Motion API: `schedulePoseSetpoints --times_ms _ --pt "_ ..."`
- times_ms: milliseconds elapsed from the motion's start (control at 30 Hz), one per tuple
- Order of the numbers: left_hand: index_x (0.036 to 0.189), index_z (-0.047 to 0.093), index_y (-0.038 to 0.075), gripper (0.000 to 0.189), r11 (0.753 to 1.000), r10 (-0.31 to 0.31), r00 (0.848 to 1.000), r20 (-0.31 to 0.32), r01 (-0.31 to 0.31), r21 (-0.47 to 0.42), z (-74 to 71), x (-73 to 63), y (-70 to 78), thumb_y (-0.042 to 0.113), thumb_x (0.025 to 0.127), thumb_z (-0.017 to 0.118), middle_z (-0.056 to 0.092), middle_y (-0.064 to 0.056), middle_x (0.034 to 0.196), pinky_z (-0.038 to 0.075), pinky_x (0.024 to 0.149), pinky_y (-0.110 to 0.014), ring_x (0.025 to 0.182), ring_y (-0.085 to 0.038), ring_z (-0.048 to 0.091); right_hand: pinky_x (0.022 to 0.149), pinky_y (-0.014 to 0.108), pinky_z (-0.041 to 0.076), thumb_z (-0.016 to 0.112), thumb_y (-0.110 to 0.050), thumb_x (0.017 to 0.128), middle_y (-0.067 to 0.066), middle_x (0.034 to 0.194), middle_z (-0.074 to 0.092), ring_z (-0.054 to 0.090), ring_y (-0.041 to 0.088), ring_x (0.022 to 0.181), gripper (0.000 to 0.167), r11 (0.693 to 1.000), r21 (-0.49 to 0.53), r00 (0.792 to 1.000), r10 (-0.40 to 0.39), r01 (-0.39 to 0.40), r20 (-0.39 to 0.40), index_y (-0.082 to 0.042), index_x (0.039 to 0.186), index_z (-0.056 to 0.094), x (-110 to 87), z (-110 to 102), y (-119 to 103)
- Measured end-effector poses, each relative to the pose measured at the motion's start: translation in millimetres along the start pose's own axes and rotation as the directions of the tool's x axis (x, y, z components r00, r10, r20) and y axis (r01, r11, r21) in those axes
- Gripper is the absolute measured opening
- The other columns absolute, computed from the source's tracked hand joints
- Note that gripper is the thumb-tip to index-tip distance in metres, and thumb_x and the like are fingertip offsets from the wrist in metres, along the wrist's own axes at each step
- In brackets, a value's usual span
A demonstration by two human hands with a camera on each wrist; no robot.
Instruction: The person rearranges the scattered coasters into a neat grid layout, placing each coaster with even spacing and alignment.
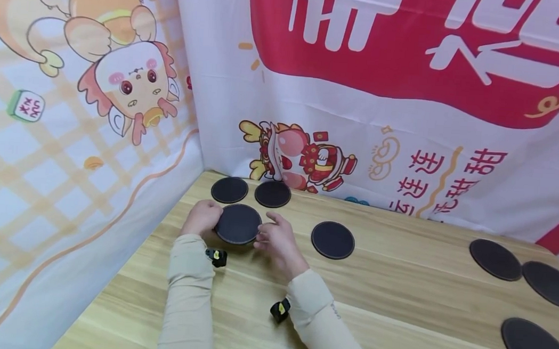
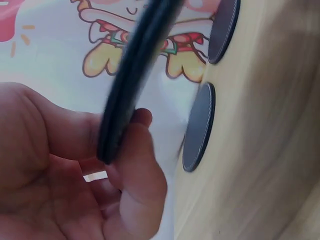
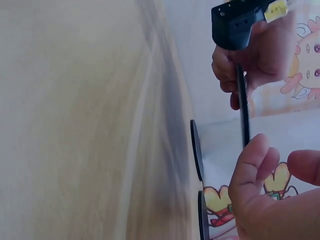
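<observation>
A round black coaster (image 1: 238, 224) with a stitched rim is held up over the wooden table. My left hand (image 1: 202, 218) pinches its left edge between thumb and fingers; the left wrist view shows the coaster (image 2: 135, 75) edge-on, tilted, in that grip. At the opposite edge is my right hand (image 1: 277, 241), fingertips right at the rim. In the right wrist view the right thumb (image 3: 305, 165) stands apart from the fingers, with a gap between. Behind the held coaster, two more coasters, a left one (image 1: 229, 189) and a right one (image 1: 272, 194), lie flat side by side.
Another coaster (image 1: 332, 240) lies to the right of my hands. Several more, such as one coaster (image 1: 495, 260), are spread over the right end of the wooden table (image 1: 397, 299). Printed cloth (image 1: 227, 86) hangs along the back and left sides.
</observation>
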State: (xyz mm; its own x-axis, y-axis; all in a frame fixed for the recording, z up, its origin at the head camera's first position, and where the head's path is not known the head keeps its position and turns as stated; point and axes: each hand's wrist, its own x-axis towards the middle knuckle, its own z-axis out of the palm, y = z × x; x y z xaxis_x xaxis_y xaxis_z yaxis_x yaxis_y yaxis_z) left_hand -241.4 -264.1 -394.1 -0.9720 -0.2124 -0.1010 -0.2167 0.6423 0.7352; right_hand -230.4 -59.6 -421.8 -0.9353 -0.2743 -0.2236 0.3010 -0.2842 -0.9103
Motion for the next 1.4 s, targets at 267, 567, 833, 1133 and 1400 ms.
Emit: schedulePoseSetpoints --times_ms 267,567,833,1133,1400 --pt "0.099 0.066 -0.005 0.025 0.994 0.077 0.997 0.028 -0.075 -0.083 8.1 0.9 14.9 0.012 0.101 0.047 0.062 -0.02 0.109 0.048 0.079 -0.039 0.1 -0.033 0.057 0.056 0.025 0.052 0.053 -0.004 0.102 0.003 0.085 0.054 0.05 0.01 0.057 0.035 1.0 -0.012 0.998 -0.007 0.006 -0.057 0.003 0.136 0.055 1.8 -14.5 0.7" --pt "0.094 0.065 -0.004 0.022 0.981 0.136 0.99 0.043 -0.129 -0.147 15.1 -0.8 29.2 0.009 0.101 0.049 0.059 -0.015 0.098 0.049 0.066 -0.032 0.09 -0.028 0.056 0.048 0.028 0.052 0.05 -0.009 0.106 0.009 0.066 0.055 0.045 0.011 0.045 0.019 0.985 -0.166 0.998 -0.05 0.055 0.034 0.003 0.118 0.058 -7.0 -30.5 -7.4" --pt "0.116 0.063 -0.007 0.02 0.929 0.193 0.975 0.114 -0.145 -0.34 23.4 -4.9 46.9 0.007 0.104 0.052 0.06 -0.018 0.106 0.06 0.069 -0.038 0.087 -0.022 0.06 0.047 0.03 0.053 0.047 -0.01 0.108 0.013 0.065 0.06 0.049 0.013 0.042 0.036 0.964 -0.241 0.993 -0.107 0.114 0.042 -0.006 0.143 0.05 -18.5 -50.1 -21.2" --pt "0.117 0.065 -0.004 0.019 0.913 0.279 0.953 0.117 -0.225 -0.34 42.8 -8.7 64.7 0.004 0.102 0.057 0.06 -0.014 0.096 0.06 0.068 -0.038 0.08 -0.02 0.06 0.05 0.032 0.056 0.048 -0.009 0.107 0.017 0.067 0.06 0.051 0.014 0.043 0.042 0.963 -0.234 0.989 -0.144 0.136 -0.017 -0.007 0.149 0.046 -28.8 -74.6 -26.7" --pt "0.123 0.066 0.0 0.023 0.902 0.317 0.936 0.153 -0.247 -0.354 56.2 -9.3 75.0 0.005 0.102 0.057 0.061 -0.011 0.091 0.059 0.067 -0.04 0.064 -0.017 0.056 0.05 0.033 0.056 0.048 -0.009 0.107 0.019 0.069 0.059 0.051 0.014 0.044 0.043 0.963 -0.229 0.985 -0.162 0.142 -0.067 -0.008 0.15 0.045 -33.0 -91.3 -36.5"
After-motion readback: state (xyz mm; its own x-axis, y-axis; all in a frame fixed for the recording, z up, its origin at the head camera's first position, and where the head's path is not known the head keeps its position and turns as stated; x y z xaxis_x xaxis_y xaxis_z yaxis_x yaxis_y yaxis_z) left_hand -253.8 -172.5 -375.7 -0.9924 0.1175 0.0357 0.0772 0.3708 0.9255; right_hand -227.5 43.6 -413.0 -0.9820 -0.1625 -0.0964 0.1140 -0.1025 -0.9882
